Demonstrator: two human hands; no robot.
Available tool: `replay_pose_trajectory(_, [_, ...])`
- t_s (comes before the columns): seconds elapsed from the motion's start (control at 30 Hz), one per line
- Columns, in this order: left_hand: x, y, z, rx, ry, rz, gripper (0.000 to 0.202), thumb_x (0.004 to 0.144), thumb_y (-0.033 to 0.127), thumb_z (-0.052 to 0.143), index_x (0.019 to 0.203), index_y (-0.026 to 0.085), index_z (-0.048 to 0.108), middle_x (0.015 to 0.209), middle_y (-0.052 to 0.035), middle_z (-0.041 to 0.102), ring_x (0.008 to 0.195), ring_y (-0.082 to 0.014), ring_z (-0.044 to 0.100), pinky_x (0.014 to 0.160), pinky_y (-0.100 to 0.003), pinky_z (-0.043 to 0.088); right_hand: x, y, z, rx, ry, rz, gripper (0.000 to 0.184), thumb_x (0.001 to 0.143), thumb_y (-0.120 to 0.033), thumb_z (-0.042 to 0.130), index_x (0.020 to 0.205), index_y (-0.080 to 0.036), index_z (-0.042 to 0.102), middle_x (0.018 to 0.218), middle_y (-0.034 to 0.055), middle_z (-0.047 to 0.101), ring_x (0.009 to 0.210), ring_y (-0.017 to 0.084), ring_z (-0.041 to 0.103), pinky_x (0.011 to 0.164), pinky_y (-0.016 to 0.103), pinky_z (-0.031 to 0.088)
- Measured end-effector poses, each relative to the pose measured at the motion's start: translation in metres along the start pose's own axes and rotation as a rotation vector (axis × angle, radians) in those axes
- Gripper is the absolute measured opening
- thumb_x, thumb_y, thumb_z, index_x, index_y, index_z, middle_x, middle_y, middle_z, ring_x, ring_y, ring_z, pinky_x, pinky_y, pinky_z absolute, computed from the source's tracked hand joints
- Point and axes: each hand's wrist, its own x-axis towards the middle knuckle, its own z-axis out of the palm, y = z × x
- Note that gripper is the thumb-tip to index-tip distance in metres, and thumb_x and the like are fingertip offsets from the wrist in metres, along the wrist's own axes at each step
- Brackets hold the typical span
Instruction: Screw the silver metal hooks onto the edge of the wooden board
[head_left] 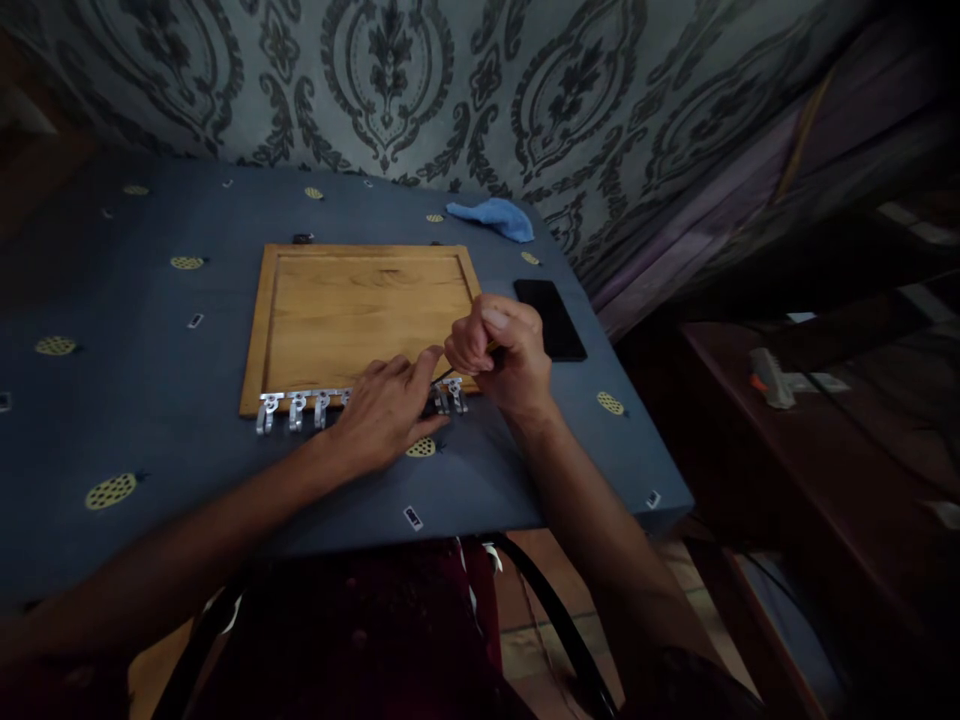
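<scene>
A wooden framed panel [360,315] lies flat on the table, with a silvery metal hook rail [296,400] along its near edge; several hooks hang over that edge. My left hand [386,410] is palm down over the middle of the rail, thumb on the panel side and a finger on the near side, holding it and hiding some hooks. My right hand [506,350] is closed in a fist above the panel's near right corner. From it a thin dark screwdriver shaft [444,377] slants down left to the rail; the fingers mostly hide its handle.
The blue table cover [187,480] has a pineapple print. Right of the panel lies a black phone-like slab [551,318], and behind it a blue cloth [495,216]. A patterned curtain [390,80] borders the back. A dark red surface [750,420] stands at right.
</scene>
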Motion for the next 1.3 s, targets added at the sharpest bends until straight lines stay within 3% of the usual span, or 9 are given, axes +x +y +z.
replay_pose_trajectory(0.27, [0.0, 0.001, -0.002, -0.029, -0.02, -0.003, 0.071, 0.09, 0.038, 0.07, 0.143, 0.011, 0.031, 0.113, -0.0121, 0.07, 0.112, -0.0302, 0.063, 0.094, -0.042, 0.047, -0.003, -0.02, -0.007, -0.003, 0.262, -0.186, 0.038, 0.086, -0.038, 0.061, 0.058, -0.022, 0.041, 0.043, -0.009, 0.025, 0.037, 0.006, 0.016, 0.038, 0.021, 0.022])
replay_pose_trajectory(0.47, [-0.002, 0.001, -0.002, -0.007, -0.002, 0.003, 0.072, 0.089, 0.039, 0.072, 0.142, 0.01, 0.033, 0.112, -0.0124, 0.07, 0.112, -0.03, 0.063, 0.094, -0.041, 0.048, -0.001, -0.023, -0.013, -0.09, 0.411, -0.128, 0.037, 0.082, -0.044, 0.063, 0.059, -0.024, 0.042, 0.044, -0.008, 0.024, 0.039, 0.008, 0.017, 0.038, 0.023, 0.02])
replay_pose_trajectory(0.7, [-0.002, 0.001, -0.002, -0.027, 0.014, -0.004, 0.071, 0.088, 0.042, 0.073, 0.141, 0.011, 0.036, 0.108, -0.0124, 0.07, 0.108, -0.03, 0.064, 0.091, -0.041, 0.048, -0.001, -0.019, -0.009, -0.119, 0.4, -0.095, 0.047, 0.08, -0.054, 0.066, 0.058, -0.024, 0.038, 0.044, -0.0082, 0.024, 0.039, 0.009, 0.019, 0.039, 0.025, 0.021])
replay_pose_trajectory(1.03, [0.0, 0.002, -0.003, -0.023, -0.039, -0.026, 0.069, 0.091, 0.039, 0.068, 0.144, 0.011, 0.033, 0.108, -0.0111, 0.07, 0.108, -0.0294, 0.063, 0.092, -0.042, 0.047, -0.006, -0.009, 0.004, -0.042, 0.254, -0.085, 0.05, 0.083, -0.052, 0.068, 0.057, -0.022, 0.039, 0.044, -0.0083, 0.027, 0.038, 0.006, 0.022, 0.039, 0.022, 0.024])
replay_pose_trajectory(1.3, [0.0, 0.001, -0.002, -0.013, -0.024, -0.019, 0.069, 0.091, 0.041, 0.068, 0.143, 0.012, 0.032, 0.105, -0.0099, 0.07, 0.107, -0.0298, 0.063, 0.091, -0.041, 0.047, -0.007, -0.004, 0.009, -0.071, 0.26, -0.073, 0.045, 0.084, -0.05, 0.068, 0.057, -0.022, 0.046, 0.044, -0.0082, 0.029, 0.039, 0.006, 0.022, 0.041, 0.023, 0.024])
